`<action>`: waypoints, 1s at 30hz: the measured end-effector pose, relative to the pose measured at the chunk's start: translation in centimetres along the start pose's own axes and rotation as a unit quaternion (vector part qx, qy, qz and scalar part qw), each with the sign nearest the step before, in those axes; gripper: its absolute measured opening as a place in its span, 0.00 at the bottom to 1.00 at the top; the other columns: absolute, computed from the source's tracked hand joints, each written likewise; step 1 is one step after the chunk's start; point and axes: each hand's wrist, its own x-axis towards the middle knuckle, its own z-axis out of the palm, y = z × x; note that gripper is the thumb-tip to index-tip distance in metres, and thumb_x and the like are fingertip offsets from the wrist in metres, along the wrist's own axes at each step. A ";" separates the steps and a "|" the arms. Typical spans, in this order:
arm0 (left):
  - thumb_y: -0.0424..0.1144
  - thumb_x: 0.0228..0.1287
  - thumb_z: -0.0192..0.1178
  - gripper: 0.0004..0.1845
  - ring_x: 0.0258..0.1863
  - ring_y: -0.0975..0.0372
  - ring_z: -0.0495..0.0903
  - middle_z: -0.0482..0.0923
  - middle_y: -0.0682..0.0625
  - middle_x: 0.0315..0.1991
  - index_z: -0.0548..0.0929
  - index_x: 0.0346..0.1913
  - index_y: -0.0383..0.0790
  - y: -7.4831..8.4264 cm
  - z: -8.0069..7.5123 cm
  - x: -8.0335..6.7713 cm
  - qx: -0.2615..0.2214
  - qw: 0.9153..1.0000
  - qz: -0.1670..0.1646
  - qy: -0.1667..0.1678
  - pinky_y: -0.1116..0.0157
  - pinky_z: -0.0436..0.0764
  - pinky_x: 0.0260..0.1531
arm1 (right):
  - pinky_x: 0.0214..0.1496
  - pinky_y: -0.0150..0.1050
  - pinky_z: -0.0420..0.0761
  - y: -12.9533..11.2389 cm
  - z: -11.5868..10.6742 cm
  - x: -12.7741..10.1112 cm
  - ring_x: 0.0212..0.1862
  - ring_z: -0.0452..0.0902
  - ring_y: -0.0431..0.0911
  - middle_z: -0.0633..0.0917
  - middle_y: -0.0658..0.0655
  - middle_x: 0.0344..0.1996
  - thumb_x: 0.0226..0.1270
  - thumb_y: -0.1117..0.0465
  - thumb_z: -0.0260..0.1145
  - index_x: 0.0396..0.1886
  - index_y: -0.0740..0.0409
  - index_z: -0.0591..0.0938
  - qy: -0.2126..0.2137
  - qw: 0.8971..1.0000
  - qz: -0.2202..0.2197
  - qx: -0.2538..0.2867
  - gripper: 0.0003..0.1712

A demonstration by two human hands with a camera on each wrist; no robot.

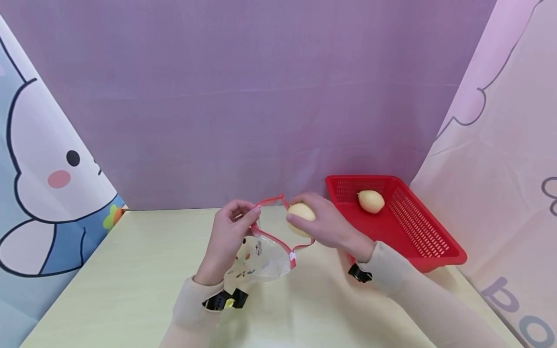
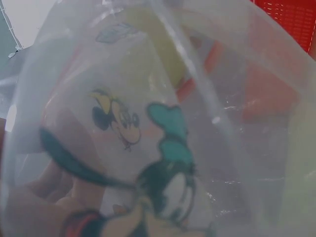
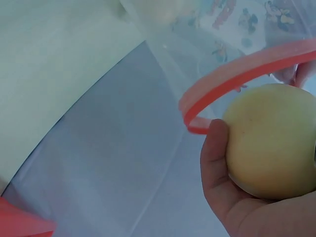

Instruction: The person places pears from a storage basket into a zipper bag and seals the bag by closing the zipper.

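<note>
A pale yellow bench (image 1: 130, 290) carries a red mesh basket (image 1: 431, 241) standing on it just right of the hands, by the far edge.

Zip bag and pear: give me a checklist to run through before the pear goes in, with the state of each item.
1. Right hand grips the pear: ok.
2. Left hand pinches the zip bag at its red rim: ok.
3. Bag mouth open: ok, the rim forms a loop in the head view.
4. Pear lined up with the mouth: ok, it sits at the rim's right edge.
5. Mouth wide enough for the pear: cannot tell.
6. Second pear lying in the red basket, out of the way: ok.
</note>
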 end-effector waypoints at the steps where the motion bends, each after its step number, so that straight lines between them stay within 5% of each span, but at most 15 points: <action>1: 0.34 0.72 0.63 0.08 0.31 0.57 0.79 0.78 0.38 0.38 0.80 0.48 0.33 0.0 0.0 0.0 0.001 1.000 0.000 0.000 0.64 0.86 0.33 | 0.44 0.43 0.83 -0.1 0.1 0.0 0.51 0.76 0.47 0.79 0.50 0.54 0.64 0.48 0.72 0.60 0.50 0.79 -0.003 1.000 -0.002 -0.002 0.27; 11: 0.34 0.72 0.63 0.08 0.30 0.58 0.78 0.78 0.41 0.37 0.80 0.48 0.33 -0.2 -0.2 0.2 -0.001 1.000 0.002 0.000 0.64 0.86 0.33 | 0.40 0.37 0.83 -0.5 1.0 0.2 0.52 0.74 0.45 0.76 0.52 0.57 0.65 0.45 0.71 0.66 0.50 0.77 -0.031 0.999 -0.013 -0.028 0.33; 22: 0.32 0.72 0.62 0.08 0.27 0.61 0.79 0.78 0.43 0.38 0.79 0.47 0.31 0.1 -0.2 0.1 -0.024 1.000 0.000 0.008 0.65 0.86 0.31 | 0.52 0.43 0.83 -0.6 0.0 0.4 0.57 0.75 0.48 0.79 0.51 0.58 0.69 0.46 0.68 0.66 0.51 0.77 -0.026 1.000 -0.013 -0.006 0.29; 30: 0.31 0.72 0.62 0.08 0.27 0.59 0.79 0.77 0.44 0.36 0.78 0.48 0.31 0.2 -0.5 0.1 -0.027 1.000 0.006 0.012 0.65 0.86 0.31 | 0.59 0.52 0.81 -0.6 -1.3 0.4 0.64 0.72 0.49 0.75 0.51 0.65 0.69 0.38 0.65 0.70 0.48 0.74 -0.041 0.998 0.021 -0.049 0.35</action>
